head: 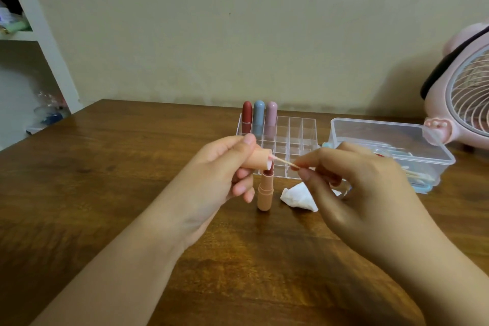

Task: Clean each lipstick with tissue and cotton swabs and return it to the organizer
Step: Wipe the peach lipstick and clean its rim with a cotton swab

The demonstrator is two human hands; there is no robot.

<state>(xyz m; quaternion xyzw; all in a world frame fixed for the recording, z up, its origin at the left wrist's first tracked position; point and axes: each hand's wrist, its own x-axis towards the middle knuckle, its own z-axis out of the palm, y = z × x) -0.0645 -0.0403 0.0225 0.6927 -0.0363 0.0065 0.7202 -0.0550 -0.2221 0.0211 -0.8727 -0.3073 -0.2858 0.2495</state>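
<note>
Left hand (pixel 227 167) grips a peach lipstick cap (pixel 258 159) while the right hand (pixel 344 180) pinches a cotton swab (pixel 284 162) into its mouth, the uncapped lipstick (pixel 264 190) standing before the organizer (pixel 296 137); recapping likely follows.

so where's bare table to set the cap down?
Bare wood left of the open lipstick and organizer, plus the near edge under the forearms. Crowded right: tissue, swab box, fan.

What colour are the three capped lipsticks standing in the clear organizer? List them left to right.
Dark red lipstick, grey-blue lipstick, dusty pink lipstick; head view.
</note>
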